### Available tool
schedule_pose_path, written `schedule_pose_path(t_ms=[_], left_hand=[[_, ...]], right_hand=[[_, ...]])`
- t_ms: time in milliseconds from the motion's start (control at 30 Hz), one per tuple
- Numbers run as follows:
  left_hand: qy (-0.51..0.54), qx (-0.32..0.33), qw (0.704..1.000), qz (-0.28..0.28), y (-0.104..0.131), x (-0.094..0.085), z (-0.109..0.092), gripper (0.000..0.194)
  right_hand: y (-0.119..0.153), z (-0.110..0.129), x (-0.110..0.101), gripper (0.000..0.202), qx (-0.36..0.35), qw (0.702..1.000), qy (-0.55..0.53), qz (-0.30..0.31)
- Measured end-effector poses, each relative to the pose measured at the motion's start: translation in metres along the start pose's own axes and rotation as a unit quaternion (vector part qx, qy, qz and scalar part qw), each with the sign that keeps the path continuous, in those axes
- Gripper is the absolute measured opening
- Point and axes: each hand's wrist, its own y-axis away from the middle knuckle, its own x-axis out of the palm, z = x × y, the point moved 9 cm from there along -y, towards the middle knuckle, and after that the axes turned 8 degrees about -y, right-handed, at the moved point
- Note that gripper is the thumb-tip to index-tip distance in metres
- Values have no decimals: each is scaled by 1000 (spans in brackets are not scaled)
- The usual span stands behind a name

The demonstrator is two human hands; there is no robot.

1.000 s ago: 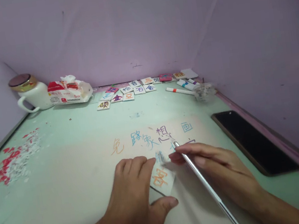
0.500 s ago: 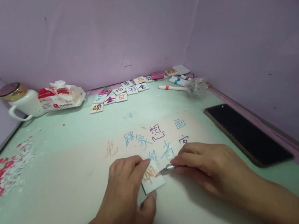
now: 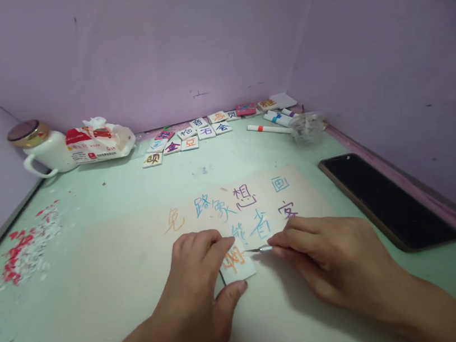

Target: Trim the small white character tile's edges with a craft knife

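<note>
A small white square tile [image 3: 247,270] with an orange written character lies on the table in front of me. My left hand [image 3: 204,287] grips it from the left, the forefinger at its far edge and the thumb at its near edge. In a pinch, my right hand [image 3: 329,258] holds a slim metal craft knife [image 3: 264,249]. The blade points left, and its tip is at the tile's right side, by the orange strokes; whether it touches I cannot tell. Coloured characters are written on the table [image 3: 119,277] just beyond both hands.
A black phone [image 3: 389,202] lies at the right. Several lettered tiles [image 3: 205,131] lie along the back wall, with markers [image 3: 268,129] and a crumpled clear wrapper [image 3: 307,127] beside them. A tissue pack [image 3: 99,144] and white lidded mug [image 3: 53,153] stand back left. Red and white shavings [image 3: 26,247] are scattered left.
The whole view has shifted slightly, so things sit a little farther right. The knife has turned to lie more level, its tip nearer the tile's upper right. Both hands keep their hold.
</note>
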Motion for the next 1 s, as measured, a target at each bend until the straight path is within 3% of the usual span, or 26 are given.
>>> schedule_pose_path(t_ms=[233, 567, 1000], left_hand=[[1, 15, 1000, -4, -2, -1, -2, 42], [16, 37, 999, 1, -4, -2, -4, 40], [24, 44, 999, -3, -5, -3, -6, 40]], right_hand=[[-4, 6, 2, 24, -48, 995, 82, 17], [-2, 15, -7, 29, -75, 991, 104, -26], [-4, 18, -5, 28, -76, 991, 105, -24]])
